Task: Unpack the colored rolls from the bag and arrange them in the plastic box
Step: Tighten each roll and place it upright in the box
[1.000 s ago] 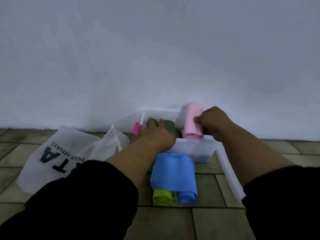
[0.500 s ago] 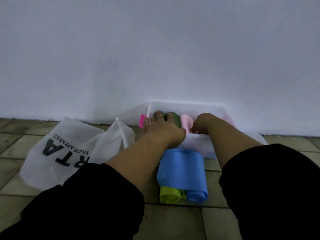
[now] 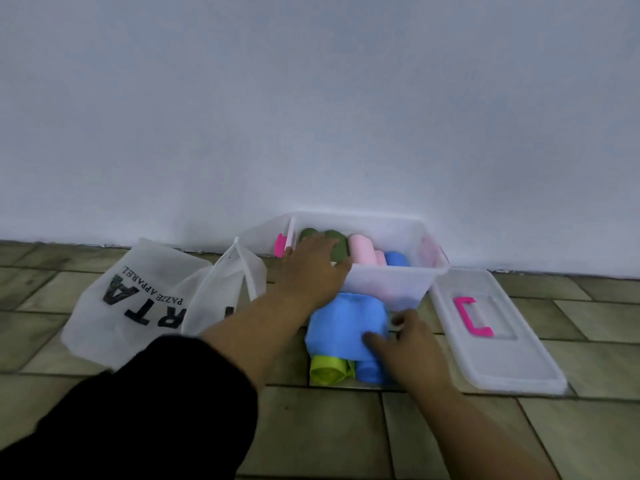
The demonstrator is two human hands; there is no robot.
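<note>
A clear plastic box (image 3: 391,285) stands on the floor against the wall. Inside it lie dark green rolls (image 3: 337,244), a pink roll (image 3: 362,249) and a blue roll (image 3: 396,259). My left hand (image 3: 311,268) rests flat over the box's near-left rim, its fingers on the green rolls. In front of the box lie a big blue roll (image 3: 343,320), a lime green roll (image 3: 327,370) and a smaller blue roll (image 3: 369,372). My right hand (image 3: 403,341) lies on the big blue roll's right side, fingers spread.
A white printed bag (image 3: 138,299) lies crumpled to the left of the box. The box's clear lid (image 3: 495,341) with a pink handle (image 3: 471,317) lies flat on the tiles to the right. The white wall stands just behind the box.
My right hand let go of the pink roll in the box and came back to the big blue roll on the floor. My left hand stayed on the green rolls.
</note>
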